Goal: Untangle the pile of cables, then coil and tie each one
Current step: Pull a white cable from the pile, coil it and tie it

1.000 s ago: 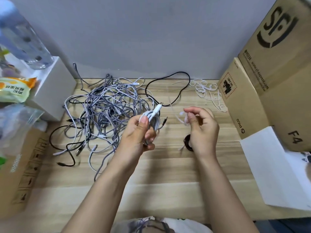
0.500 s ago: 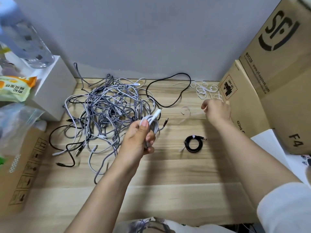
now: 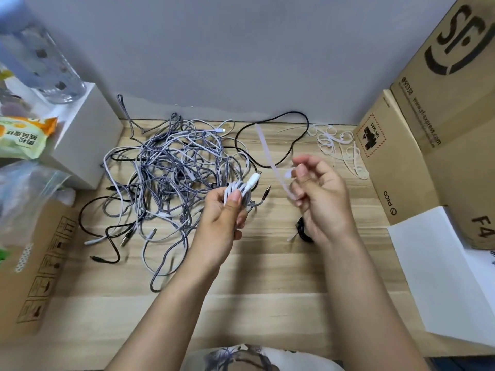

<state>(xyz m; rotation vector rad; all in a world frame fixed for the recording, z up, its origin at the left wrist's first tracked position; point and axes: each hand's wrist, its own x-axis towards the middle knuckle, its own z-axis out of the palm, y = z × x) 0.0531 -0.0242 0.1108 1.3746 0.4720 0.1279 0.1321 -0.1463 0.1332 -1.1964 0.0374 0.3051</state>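
Your right hand (image 3: 318, 194) is now back from the ties (image 3: 337, 148) pinching one tie (image 3: 270, 159), while your left hand (image 3: 227, 215) is gripping the coil (image 3: 238, 190), ready for tying.

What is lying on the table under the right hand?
A coiled black cable lies there. Only its left edge shows; the right hand, which holds a white tie strip, covers the rest.
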